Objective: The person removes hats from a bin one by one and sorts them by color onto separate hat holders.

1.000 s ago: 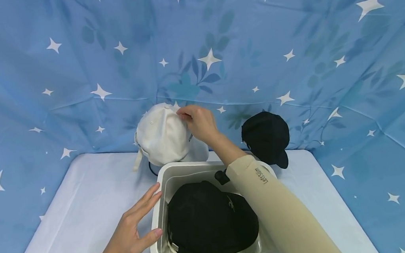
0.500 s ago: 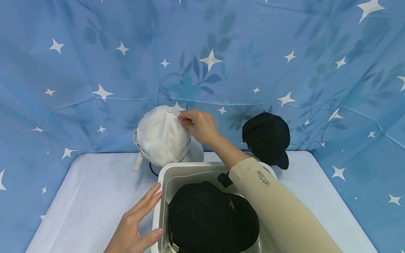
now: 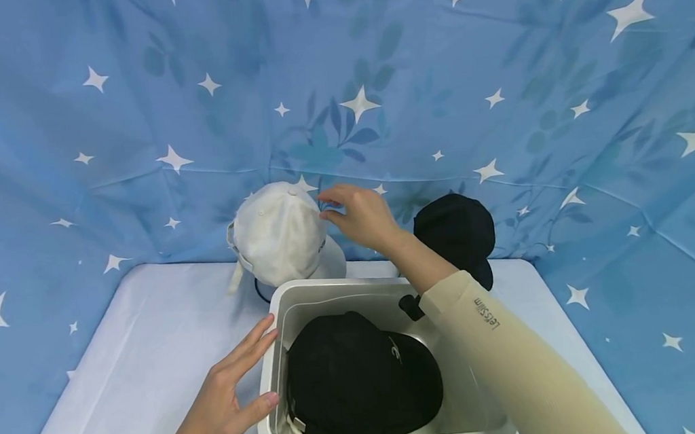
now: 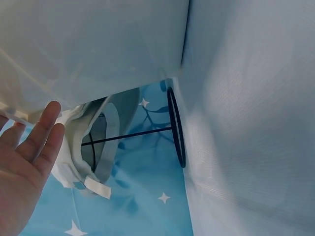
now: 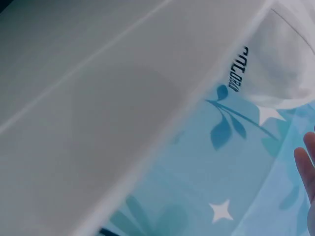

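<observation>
A white cap [image 3: 278, 233] sits on a black wire stand [image 4: 176, 128] behind a white plastic bin [image 3: 316, 285]; the left wrist view shows the stand's rod rising into the cap. Just right of its crown is my right hand [image 3: 360, 216], fingers loosely bent and holding nothing. In the right wrist view a gap separates the fingertips from the white cap [image 5: 283, 59]. My left hand [image 3: 223, 397] rests its spread fingers against the bin's left rim. A black cap [image 3: 360, 376] lies inside the bin, its brim toward the right.
A second black cap [image 3: 456, 236] is at the back right, raised above the table and partly behind my right forearm. Some small dark piece [image 3: 412, 307] shows at the bin's back wall. Blue star-patterned cloth [image 3: 193, 120] hangs behind the white table [image 3: 148, 328].
My right hand has come off the white cap and shifted right. The cap's brim has turned slightly inward to the left. My left hand stays on the bin.
</observation>
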A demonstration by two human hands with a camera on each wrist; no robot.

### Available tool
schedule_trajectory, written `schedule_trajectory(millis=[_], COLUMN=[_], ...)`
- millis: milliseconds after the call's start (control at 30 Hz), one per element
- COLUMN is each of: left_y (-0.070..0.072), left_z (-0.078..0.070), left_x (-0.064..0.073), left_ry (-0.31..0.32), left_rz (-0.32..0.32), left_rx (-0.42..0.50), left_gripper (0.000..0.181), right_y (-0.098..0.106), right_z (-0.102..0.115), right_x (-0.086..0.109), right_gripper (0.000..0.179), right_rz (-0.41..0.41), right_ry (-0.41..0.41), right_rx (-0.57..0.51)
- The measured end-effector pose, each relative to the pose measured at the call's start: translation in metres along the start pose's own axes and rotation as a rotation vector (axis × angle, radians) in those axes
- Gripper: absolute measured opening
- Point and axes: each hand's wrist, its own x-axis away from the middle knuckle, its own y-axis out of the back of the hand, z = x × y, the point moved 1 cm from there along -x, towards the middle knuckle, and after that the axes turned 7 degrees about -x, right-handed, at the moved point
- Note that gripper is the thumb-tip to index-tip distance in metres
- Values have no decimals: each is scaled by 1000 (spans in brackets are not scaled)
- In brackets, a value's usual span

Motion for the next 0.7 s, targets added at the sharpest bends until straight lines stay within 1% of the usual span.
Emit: schedule_trajectory(millis=[133, 300, 433, 600, 700], left_y=[1, 1, 1, 1, 1], left_z=[-1, -1, -1, -1, -1], left_x=[0, 0, 1, 1, 0], left_ry=[1, 1, 5, 17, 9], left_rz=[2, 0, 0, 6, 3], left_rx=[2, 5, 4, 3, 5], left_gripper=[76, 77, 78, 78, 78], right_y=[13, 27, 37, 48, 53], right_z=[4, 7, 9, 11, 10], right_x=[6, 12, 16, 25, 32], right_gripper=[33, 36, 39, 41, 41], right_rz=[-20, -65, -72, -76, -84], right_ry=[37, 115, 166, 202, 221], right_rx=[55, 89, 107, 120, 128])
